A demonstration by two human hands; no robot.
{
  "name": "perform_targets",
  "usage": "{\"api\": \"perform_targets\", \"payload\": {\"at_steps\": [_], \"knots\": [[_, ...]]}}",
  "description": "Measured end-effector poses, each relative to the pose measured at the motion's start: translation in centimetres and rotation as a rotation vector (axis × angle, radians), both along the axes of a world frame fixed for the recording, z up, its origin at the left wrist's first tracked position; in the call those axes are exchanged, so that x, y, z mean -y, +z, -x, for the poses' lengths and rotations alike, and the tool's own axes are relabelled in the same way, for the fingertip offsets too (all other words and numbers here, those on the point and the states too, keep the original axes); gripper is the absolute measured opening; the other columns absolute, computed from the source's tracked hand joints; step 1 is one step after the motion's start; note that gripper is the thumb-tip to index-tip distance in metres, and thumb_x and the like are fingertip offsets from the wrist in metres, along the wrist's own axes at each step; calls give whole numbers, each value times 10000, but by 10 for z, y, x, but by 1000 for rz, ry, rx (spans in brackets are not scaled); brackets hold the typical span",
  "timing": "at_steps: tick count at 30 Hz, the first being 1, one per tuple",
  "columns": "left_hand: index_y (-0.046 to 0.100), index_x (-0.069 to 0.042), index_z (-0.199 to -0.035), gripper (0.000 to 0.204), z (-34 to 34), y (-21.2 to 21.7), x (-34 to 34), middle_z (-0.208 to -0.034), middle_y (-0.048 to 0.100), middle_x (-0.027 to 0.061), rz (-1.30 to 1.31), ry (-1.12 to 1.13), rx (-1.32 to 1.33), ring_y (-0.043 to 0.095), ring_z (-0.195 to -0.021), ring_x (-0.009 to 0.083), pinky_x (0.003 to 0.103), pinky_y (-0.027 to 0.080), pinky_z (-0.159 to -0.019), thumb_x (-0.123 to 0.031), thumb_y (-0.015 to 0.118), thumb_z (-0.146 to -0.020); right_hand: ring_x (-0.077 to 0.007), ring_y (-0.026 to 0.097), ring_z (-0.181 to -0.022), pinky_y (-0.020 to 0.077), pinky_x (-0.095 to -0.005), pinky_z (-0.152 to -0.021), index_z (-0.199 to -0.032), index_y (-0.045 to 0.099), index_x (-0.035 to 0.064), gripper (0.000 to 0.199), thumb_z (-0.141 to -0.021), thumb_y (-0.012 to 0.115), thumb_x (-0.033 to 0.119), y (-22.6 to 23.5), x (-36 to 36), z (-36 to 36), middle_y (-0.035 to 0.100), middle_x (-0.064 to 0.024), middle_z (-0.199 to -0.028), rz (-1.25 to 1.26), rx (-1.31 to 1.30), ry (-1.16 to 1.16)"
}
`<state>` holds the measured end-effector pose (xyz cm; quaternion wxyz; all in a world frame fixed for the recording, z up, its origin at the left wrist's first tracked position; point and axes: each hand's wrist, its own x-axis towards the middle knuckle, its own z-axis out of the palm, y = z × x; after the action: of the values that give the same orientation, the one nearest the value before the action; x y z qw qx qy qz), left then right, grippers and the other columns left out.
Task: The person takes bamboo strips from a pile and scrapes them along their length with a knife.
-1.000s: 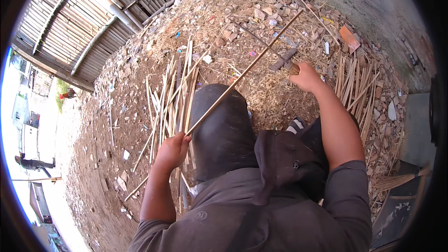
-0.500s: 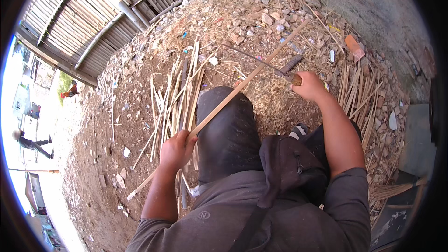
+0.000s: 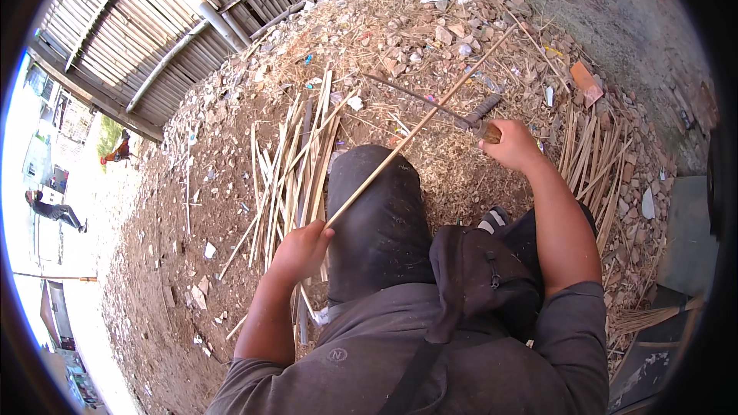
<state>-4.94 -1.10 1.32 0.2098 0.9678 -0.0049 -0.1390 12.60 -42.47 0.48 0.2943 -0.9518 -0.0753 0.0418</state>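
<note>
My left hand [image 3: 303, 250] is closed around a long, thin bamboo strip [image 3: 370, 179], which slants over my left thigh [image 3: 377, 215] up to the far right. In my right hand [image 3: 511, 144] is the wooden handle of a long, narrow-bladed knife [image 3: 415, 95]. The blade points to the far left and crosses the strip beyond my knee; whether the two touch, I cannot tell. Just past the right hand, a dark, ridged, handle-like object [image 3: 484, 107] lies on the ground.
Loose bamboo strips [image 3: 296, 154] lie in a heap left of my leg. More strips [image 3: 596, 146] are on the right by a brick wall [image 3: 615, 15]. Rubble and litter cover the far ground. A bamboo fence [image 3: 138, 38], a rooster [image 3: 118, 149] and a person [image 3: 55, 210] are leftward.
The bamboo strip has turned and now shows a narrower side, its near end shifting slightly. My left hand has moved a little right and nearer. The right hand with the knife is almost unmoved.
</note>
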Motion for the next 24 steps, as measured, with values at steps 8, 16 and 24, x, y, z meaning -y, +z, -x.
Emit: {"api": "perform_targets", "payload": {"at_steps": [8,16,24], "knots": [[580,-13,-1006,394,0,12,8,-832,655,273,10,53,53,635,-862,475,552,487,-770,-374,425,-1047,-258,636,-720,490,-387,-698,-1017,676,-16,353,-789,768,236,5,9,-2,672,-149,-792,-77,42,21],[578,-10,-970,391,-2,6,19,-856,659,260,-19,78,67,631,-886,478,549,480,-779,-366,434,-1042,-315,657,-727,488,-426,-682,-940,693,25,296,-774,755,262,3,11,2,669,-159,-772,-74,79,-17],[563,-2,-907,399,-10,2,17,-829,645,259,-3,18,43,626,-861,472,549,471,-760,-354,433,-1042,-389,649,-753,488,-441,-679,-862,670,43,263,-747,756,264,7,-5,5,654,-202,-762,56,45,112]]}}
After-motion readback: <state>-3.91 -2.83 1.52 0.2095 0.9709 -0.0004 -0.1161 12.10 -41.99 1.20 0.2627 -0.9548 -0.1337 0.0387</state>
